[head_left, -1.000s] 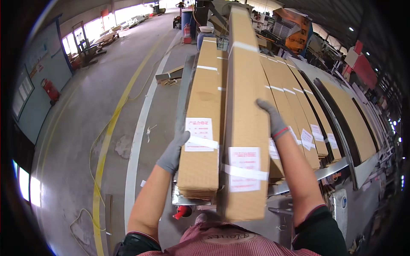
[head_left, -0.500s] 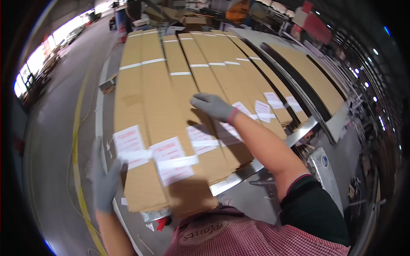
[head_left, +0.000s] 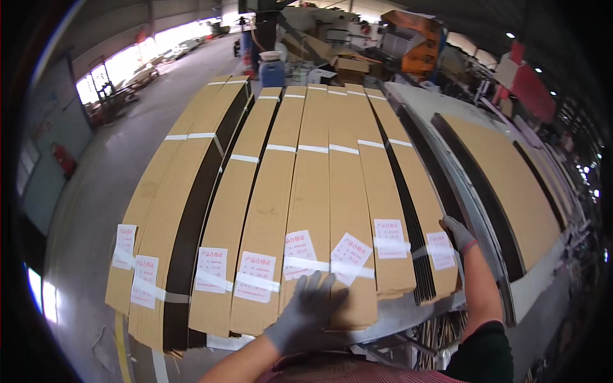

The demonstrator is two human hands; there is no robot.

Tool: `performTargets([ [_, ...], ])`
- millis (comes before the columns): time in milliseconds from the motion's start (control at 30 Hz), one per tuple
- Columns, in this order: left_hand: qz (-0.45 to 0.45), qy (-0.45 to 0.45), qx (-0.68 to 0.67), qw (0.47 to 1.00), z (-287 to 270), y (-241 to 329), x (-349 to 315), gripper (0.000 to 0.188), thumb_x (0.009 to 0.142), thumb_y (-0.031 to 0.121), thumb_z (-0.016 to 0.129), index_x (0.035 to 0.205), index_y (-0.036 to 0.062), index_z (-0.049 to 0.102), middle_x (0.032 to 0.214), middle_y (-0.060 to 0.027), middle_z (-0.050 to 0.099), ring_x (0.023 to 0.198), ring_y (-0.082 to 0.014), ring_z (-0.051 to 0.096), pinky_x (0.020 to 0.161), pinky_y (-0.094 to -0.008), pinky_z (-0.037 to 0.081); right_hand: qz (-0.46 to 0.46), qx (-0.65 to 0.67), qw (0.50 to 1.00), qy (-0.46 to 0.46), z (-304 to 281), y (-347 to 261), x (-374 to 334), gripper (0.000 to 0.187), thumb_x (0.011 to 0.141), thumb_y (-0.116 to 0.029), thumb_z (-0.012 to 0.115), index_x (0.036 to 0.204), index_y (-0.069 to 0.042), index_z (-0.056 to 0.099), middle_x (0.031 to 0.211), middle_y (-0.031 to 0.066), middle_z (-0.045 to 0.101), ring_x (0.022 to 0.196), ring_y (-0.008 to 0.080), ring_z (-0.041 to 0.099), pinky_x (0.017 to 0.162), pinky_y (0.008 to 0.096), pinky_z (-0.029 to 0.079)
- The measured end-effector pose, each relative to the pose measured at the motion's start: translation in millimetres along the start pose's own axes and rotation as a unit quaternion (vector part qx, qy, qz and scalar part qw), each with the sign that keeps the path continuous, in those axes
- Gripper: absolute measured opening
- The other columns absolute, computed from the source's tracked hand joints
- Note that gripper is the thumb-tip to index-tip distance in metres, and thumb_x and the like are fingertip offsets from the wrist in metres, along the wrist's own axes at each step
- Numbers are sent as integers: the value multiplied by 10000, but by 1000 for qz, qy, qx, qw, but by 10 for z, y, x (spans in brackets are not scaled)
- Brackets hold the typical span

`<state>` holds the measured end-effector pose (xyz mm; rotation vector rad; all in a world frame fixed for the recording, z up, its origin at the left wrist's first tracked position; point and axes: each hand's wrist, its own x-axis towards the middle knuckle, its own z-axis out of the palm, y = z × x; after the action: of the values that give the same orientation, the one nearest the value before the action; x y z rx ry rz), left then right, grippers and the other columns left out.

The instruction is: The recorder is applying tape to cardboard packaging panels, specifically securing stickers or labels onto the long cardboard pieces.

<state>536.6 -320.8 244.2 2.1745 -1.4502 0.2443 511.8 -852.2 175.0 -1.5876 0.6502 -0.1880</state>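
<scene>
Several long flat brown cardboard boxes (head_left: 306,185) lie side by side on a cart, each with a white label and clear tape at its near end. My left hand (head_left: 310,309), in a grey glove, lies flat with fingers spread on the near end of a middle box (head_left: 348,210). My right hand (head_left: 457,233), also grey-gloved, touches the right side of the rightmost box (head_left: 408,191) near its label. Neither hand grips anything.
A metal table edge (head_left: 472,210) and more brown panels (head_left: 504,185) lie to the right. Grey concrete floor (head_left: 108,172) with a yellow line stretches left. Stacked cartons, a blue drum (head_left: 271,71) and orange machinery (head_left: 418,38) stand at the far end.
The box I held tilted up a second ago now lies flat among the others. My left hand moved from the left side onto the box ends; my right hand shifted to the right edge.
</scene>
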Motion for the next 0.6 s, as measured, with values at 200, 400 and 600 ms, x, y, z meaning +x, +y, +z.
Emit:
performTargets([
  [200,-32,-179,267,947,454,45,206,783,769,532,655,1371,72,458,1419,-262,372,1306,-462,352,1068,-619,251,-34,121,981,-147,1007,-379,285,581,927,-270,602,1400,5,408,1294,133,563,1189,242,534,1016,358,423],
  [400,-89,-149,88,981,605,197,708,908,729,511,732,1428,53,376,1460,-299,307,1328,-533,290,1113,-587,222,-32,67,977,-200,620,-391,813,578,920,-219,621,1404,-1,392,1275,139,567,1185,237,544,986,365,455],
  [600,-455,234,-468,720,1388,47,928,1018,817,452,699,1501,-58,144,1524,-263,247,1423,-365,243,1147,-385,234,34,232,948,-214,240,-51,668,535,928,-325,621,1353,-28,490,1306,99,579,1047,218,639,849,338,543],
])
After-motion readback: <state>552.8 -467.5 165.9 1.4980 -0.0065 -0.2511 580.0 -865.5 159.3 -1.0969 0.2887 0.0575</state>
